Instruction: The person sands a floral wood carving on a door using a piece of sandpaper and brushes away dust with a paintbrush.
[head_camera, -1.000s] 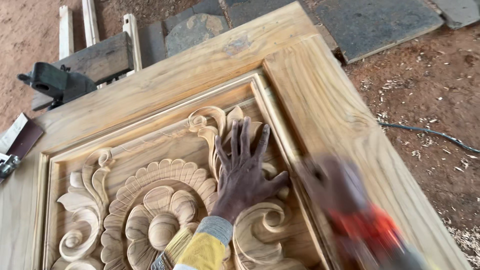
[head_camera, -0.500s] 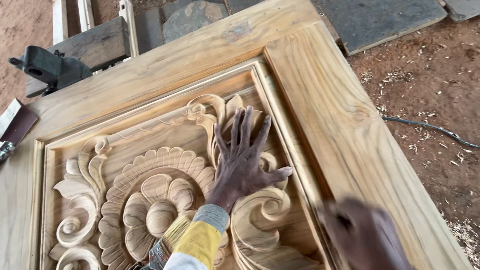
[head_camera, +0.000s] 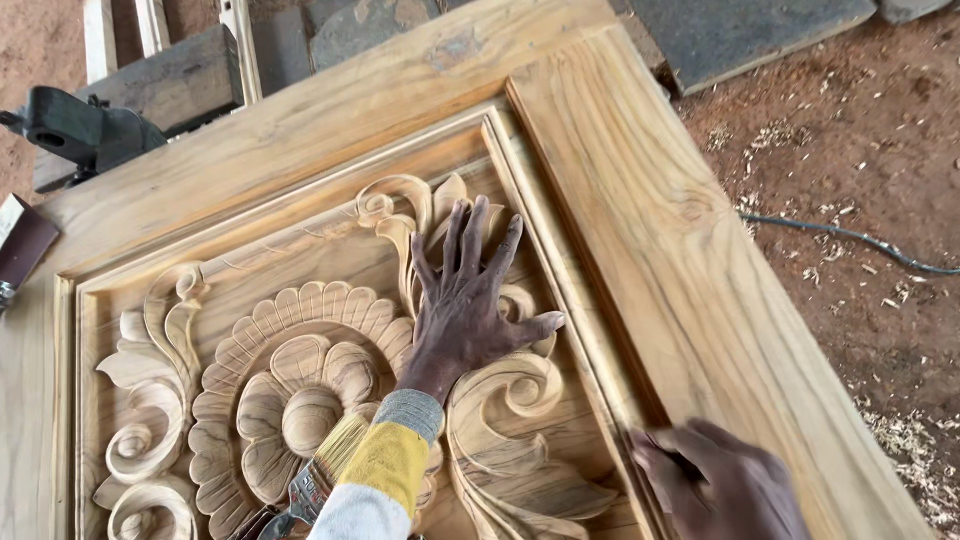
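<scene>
A pale wooden door panel (head_camera: 640, 200) with a carved flower (head_camera: 300, 400) and scroll leaves fills the view. My left hand (head_camera: 470, 305) lies flat on the carved leaves right of the flower, fingers spread, holding nothing. A yellow, grey and white sleeve covers its forearm. A flat paintbrush (head_camera: 325, 465) lies on the carving beside that forearm. At the bottom right, my right hand (head_camera: 725, 490) rests on the inner moulding with fingers curled around what looks like a thin dark item; most of it is hidden.
A dark power tool (head_camera: 80, 130) sits off the panel's top left corner, with a brown block (head_camera: 25, 240) at the left edge. Planks (head_camera: 150, 30) and stone slabs (head_camera: 760, 35) lie beyond. A cable (head_camera: 850, 235) and wood shavings lie on the red earth at right.
My right hand has drawn down along the moulding toward the bottom right, blurred in motion earlier. My left hand stays flat on the same carved leaves. The view has shifted slightly.
</scene>
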